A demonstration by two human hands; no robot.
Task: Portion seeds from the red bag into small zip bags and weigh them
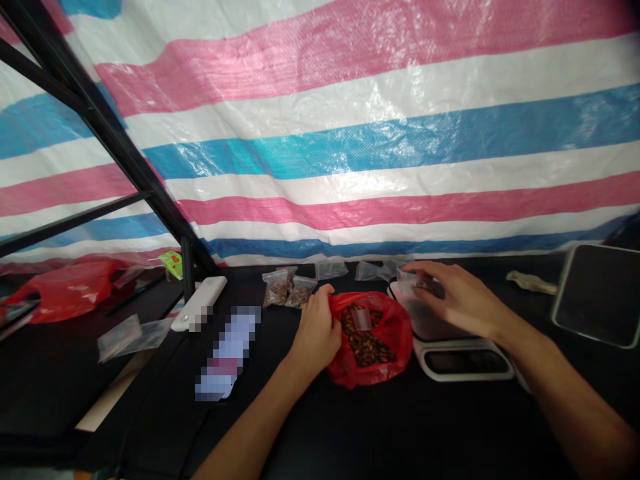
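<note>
While facing a striped sheet (pixel 360 133) across a black table (pixel 380 433), reaching over a white-edged scale (pixel 463 360) with the right hand (pixel 460 300). Gripping a red bag (pixel 360 377), just left of the scale, by its left rim with the left hand (pixel 317 330), fingers bent onto the plastic; opening upward over brown, seed-like pieces (pixel 375 351). Pinching a small clear bag (pixel 409 283) between partly closed right thumb and fingers, above the scale's platform, long axis roughly left to right, dark contents toward the palm. Unable to tell any contact with the platform.
</note>
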